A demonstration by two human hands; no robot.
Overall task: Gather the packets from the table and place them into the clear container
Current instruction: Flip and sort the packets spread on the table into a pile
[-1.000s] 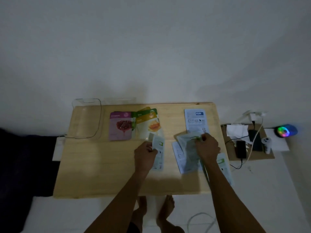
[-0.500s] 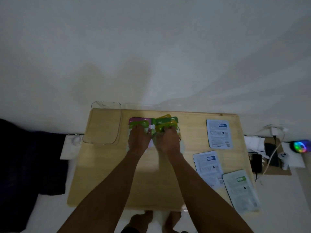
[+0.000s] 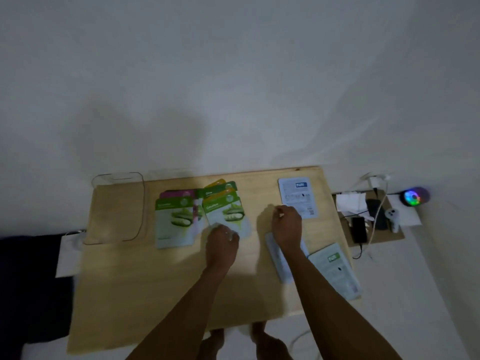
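The clear container [image 3: 117, 175] stands at the table's back left with nothing visible in it. Just right of it lies a green cucumber packet [image 3: 176, 224] over a purple packet [image 3: 179, 193]. A second cucumber packet [image 3: 226, 213] overlaps olive and yellow packets [image 3: 220, 189]. My left hand [image 3: 223, 241] curls over that second packet's near edge. My right hand [image 3: 287, 224] hovers with its fingers curled and nothing seen in them. It hangs between a white packet [image 3: 298, 197] at the back and a white packet [image 3: 276, 258] partly under my forearm. Another pale packet [image 3: 335, 271] overhangs the right edge.
The wooden table [image 3: 145, 294] has bare surface at its front left. A low board at the right holds phones [image 3: 359, 229], cables and folded paper. A glowing multicoloured device [image 3: 414, 197] sits beyond it. Dark fabric [image 3: 28, 281] lies at the left, and my bare feet show below the table's front edge.
Both hands were together on the colourful pile. Two cucumber packets now lie face up there. My right hand has moved right toward the white packets, and my left has drawn back to the packet's near edge.
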